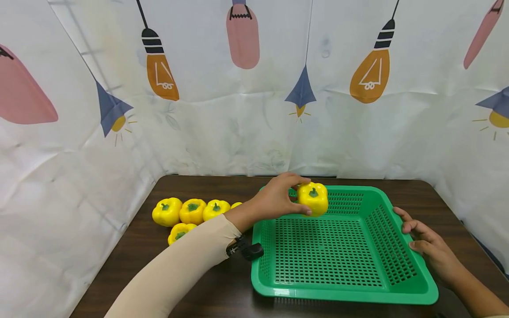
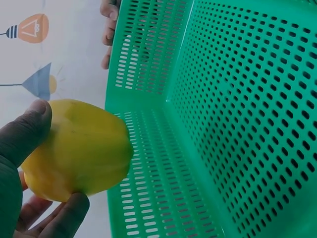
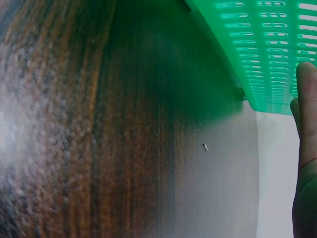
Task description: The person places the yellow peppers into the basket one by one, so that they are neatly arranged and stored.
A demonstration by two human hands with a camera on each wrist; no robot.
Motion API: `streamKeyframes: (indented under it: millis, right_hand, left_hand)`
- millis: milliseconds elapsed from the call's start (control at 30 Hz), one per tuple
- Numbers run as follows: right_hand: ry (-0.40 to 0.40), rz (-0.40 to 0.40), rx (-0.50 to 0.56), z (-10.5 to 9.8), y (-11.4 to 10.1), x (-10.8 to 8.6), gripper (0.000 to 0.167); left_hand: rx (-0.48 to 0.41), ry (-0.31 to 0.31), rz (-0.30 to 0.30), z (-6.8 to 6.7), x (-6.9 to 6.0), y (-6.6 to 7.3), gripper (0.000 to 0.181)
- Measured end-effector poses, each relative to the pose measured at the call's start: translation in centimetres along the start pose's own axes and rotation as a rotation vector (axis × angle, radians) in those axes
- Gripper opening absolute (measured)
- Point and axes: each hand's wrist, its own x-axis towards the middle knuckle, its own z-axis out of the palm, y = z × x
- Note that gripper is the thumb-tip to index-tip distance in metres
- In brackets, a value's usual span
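A yellow bell pepper [image 1: 313,199] with a green stem is pinched between the thumb and fingers of my left hand [image 1: 280,196]. It is held above the back part of a green perforated plastic basket [image 1: 342,293]. Close up in the left wrist view, the pepper [image 2: 79,148] lies beside the basket wall, the thumb on one side and fingertips below. My right hand [image 1: 433,254] touches the outside of the basket's right rim with its fingers fairly straight. In the right wrist view, a finger [image 3: 308,114] lies along the slotted outer wall.
Several yellow bell peppers [image 1: 167,212] sit on the dark brown wooden table [image 1: 135,265] left of the basket, partly hidden by my left forearm. A white curtain [image 1: 238,128] printed with lamps hangs behind the table and along its sides.
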Motion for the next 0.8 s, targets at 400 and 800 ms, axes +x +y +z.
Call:
streamKeyframes:
  millis: [400,800]
  right_hand:
    - [0.001,0.026,-0.004,-0.1,0.1,0.0,0.026]
    - [0.001,0.016,-0.007,-0.2,0.1,-0.1,0.027]
  left_hand:
    - [-0.062,-0.023,-0.016,1.4,1.1,0.5,0.074]
    - [0.022,-0.047,0.004,3.1,2.4,0.3,0.074]
